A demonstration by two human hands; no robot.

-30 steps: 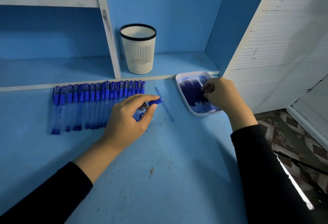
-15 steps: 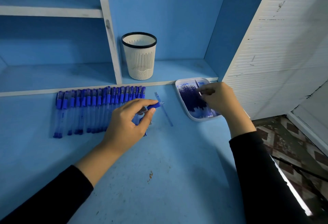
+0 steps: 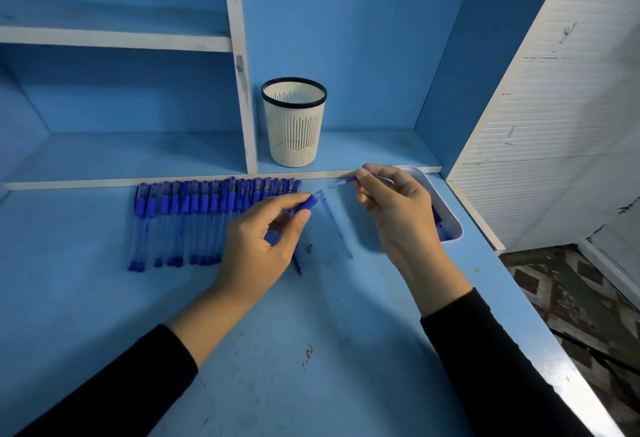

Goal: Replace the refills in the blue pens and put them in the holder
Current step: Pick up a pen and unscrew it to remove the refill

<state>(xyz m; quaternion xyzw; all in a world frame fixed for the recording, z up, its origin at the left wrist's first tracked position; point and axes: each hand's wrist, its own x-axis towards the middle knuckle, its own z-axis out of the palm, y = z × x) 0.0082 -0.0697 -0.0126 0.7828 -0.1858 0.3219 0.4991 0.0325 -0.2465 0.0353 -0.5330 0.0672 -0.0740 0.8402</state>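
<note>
Any print on the pens was too small to read, and the other things showed no legible marking. The work surface was a blue painted desk (image 3: 277, 367), scuffed and speckled, with a white-edged shelf unit (image 3: 239, 66) at its back; a white slatted panel (image 3: 554, 125) stood to the right, and patterned floor tiles (image 3: 571, 305) showed past the desk's right edge. One pale mesh holder (image 3: 294, 125) with a black rim stood upright in the low shelf bay, behind the hands and apart from them. One row of blue pens (image 3: 207, 222) lay side by side on the desk just in front of the shelf lip, well over a dozen, too overlapped for an exact count. One white tray (image 3: 452, 218) sat at the right, mostly hidden by the right hand (image 3: 398, 208), with dark blue refills just visible inside. That hand's thumb and forefinger pinched one thin refill (image 3: 341, 182), its end poking leftward, the other fingers curled. The left hand (image 3: 256, 242) pinched one open blue pen (image 3: 306, 205) between thumb and forefinger, the pen slanting down under the palm. One clear tube (image 3: 336, 225) lay on the desk between the hands.
</note>
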